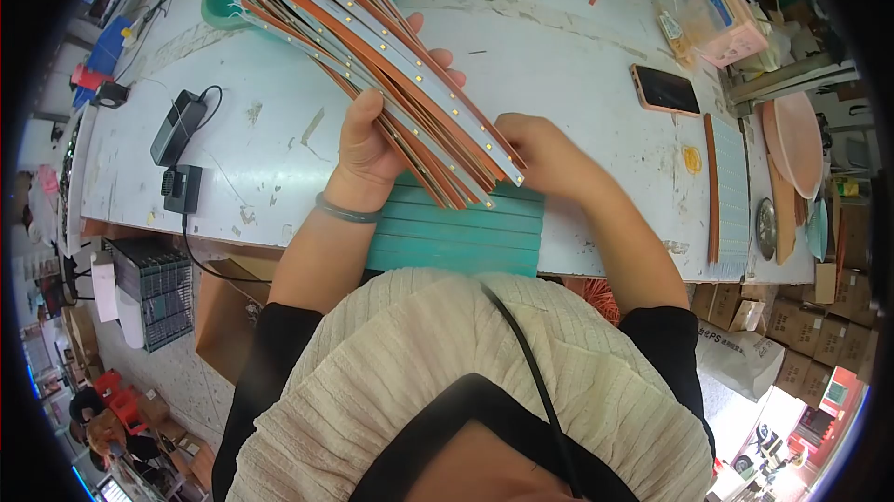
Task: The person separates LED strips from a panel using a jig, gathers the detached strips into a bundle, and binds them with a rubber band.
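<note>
A thick bundle of LED light strips [410, 69], white faces with small yellow chips and orange-brown backs, slants across the middle of the view. My left hand [371, 139] is wrapped round the bundle, its thumb in front and several fingertips showing on the far side. At the lower right end of the strips my right hand [545, 156] is curled closed against them; its fingertips are hidden. Thin white wires fray from the upper left end. Below the bundle, a ribbed green board [456, 239] lies at the table edge.
A green basin [222, 1] stands behind the bundle. Black power adapters [179, 129] with a cable lie left. To the right are a phone [665, 90], a pink-and-clear container [726, 32], yellow rubber bands [691, 160] and more strips laid flat [731, 195].
</note>
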Demonstrator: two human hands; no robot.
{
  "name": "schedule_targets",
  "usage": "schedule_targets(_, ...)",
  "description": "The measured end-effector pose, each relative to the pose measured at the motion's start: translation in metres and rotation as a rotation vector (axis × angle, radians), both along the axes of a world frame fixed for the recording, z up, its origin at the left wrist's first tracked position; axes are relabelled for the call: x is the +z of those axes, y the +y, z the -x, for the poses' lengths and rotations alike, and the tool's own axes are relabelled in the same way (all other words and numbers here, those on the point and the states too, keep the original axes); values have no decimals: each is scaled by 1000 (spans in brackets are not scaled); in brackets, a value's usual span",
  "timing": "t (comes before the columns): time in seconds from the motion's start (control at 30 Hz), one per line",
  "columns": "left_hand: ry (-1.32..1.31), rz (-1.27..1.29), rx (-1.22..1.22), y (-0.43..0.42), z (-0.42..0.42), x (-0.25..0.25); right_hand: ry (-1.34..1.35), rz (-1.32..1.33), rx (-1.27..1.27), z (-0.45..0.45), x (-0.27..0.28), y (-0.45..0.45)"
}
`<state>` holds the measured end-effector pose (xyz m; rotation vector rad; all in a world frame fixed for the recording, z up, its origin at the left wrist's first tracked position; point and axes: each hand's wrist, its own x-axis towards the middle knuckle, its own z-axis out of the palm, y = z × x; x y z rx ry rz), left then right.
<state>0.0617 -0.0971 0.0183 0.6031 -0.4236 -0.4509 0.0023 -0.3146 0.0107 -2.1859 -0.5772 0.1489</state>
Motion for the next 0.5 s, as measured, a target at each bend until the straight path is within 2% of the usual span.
schedule_targets(0.1, -7, 1, 15, 2, 0, 0, -2, 217, -206, 5, 0, 24)
schedule_targets(0.2, -15, -5, 28, 2, 1, 0, 108, 76, -234, 4, -7, 24)
schedule_targets(0.3, -10, 2, 24, 1, 1, -2, -136, 191, -206, 5, -15, 25)
schedule_targets(0.5, -5, 16, -2, 1, -2, -6, -192, 148, -156, 7, -20, 29)
